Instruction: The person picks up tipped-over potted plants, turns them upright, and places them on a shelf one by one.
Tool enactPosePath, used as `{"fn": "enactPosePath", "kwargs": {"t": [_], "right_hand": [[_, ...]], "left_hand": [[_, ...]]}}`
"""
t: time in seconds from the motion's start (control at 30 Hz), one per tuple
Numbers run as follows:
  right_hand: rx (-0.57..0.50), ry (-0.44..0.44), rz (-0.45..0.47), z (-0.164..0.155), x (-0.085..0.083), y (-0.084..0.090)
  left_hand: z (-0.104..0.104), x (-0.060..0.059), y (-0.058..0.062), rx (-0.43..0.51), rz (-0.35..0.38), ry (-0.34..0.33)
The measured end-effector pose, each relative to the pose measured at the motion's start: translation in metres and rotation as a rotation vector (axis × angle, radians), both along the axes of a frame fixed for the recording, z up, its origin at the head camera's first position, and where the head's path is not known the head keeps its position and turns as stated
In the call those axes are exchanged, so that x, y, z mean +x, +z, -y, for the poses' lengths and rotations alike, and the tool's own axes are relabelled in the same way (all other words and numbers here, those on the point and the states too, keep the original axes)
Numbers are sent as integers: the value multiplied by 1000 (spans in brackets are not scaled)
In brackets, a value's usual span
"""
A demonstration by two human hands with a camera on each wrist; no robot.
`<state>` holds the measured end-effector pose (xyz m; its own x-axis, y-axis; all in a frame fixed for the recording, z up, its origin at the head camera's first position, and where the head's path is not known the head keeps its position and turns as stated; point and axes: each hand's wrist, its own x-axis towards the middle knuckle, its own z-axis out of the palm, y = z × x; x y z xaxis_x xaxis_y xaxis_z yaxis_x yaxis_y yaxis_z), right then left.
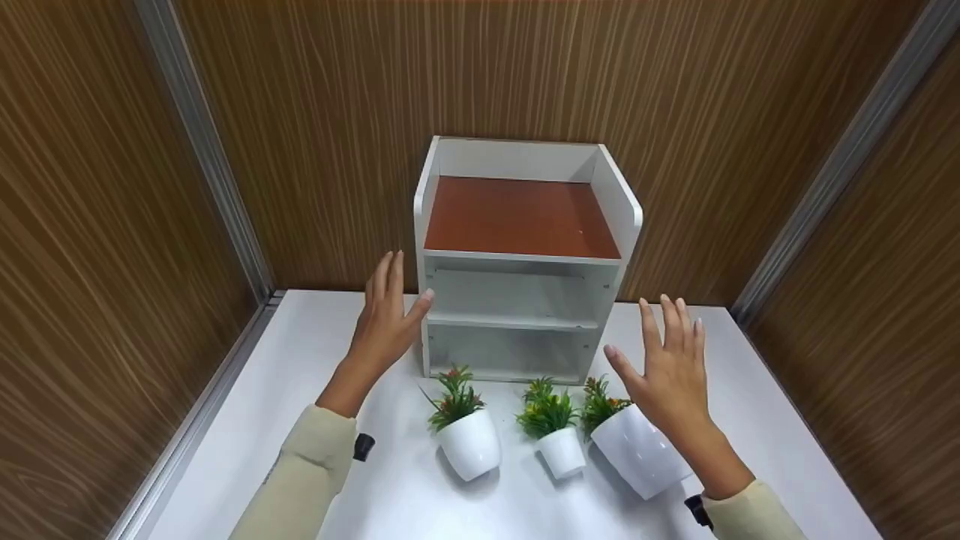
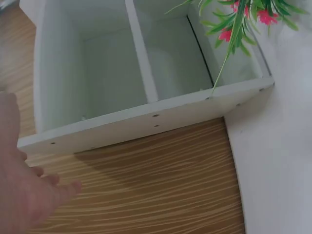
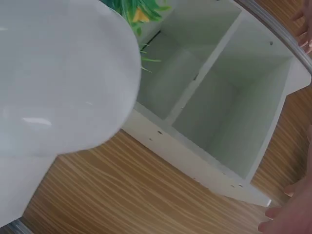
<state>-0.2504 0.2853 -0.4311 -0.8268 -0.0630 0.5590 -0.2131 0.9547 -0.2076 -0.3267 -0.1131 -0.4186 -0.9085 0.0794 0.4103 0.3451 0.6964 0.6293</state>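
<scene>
My left hand (image 1: 385, 326) is held up with straight fingers, left of a small white shelf unit (image 1: 517, 328), and holds nothing. To the right of the unit my right hand (image 1: 673, 379) is raised with its fingers spread, also holding nothing. It partly covers a large white pot (image 1: 637, 454) with a leafy plant (image 1: 600, 405). Beside that stands a small white pot (image 1: 562, 452) with yellow-flowered greenery (image 1: 547, 412). Farther left is a medium white pot (image 1: 471, 445) with a red-flowered plant (image 1: 454, 401). In the right wrist view the large pot (image 3: 63, 78) fills the upper left.
The shelf unit has a reddish-brown top board (image 1: 521, 217) between raised white sides, with two open compartments below. It stands at the back of a white table (image 1: 247, 450). Wood-patterned panels (image 1: 300, 112) with grey metal corner strips (image 1: 202, 135) enclose the back and both sides.
</scene>
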Motion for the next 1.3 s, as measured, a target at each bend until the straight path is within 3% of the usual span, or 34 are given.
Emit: {"fn": "enactPosePath", "kwargs": {"t": [0.17,0.47,0.9,1.3], "right_hand": [[-26,-21,30,-5,2,-11],[-111,-38,58,-11,8,-31],[-216,-81,188,-23,21,-69],[-256,-105,265,-35,39,-102]], "left_hand": [[2,-11,-5,175,-9,-23],[-1,-31,0,334,-37,-30],[-12,-48,11,456,-81,-45],[-20,-56,9,509,-111,-58]]}}
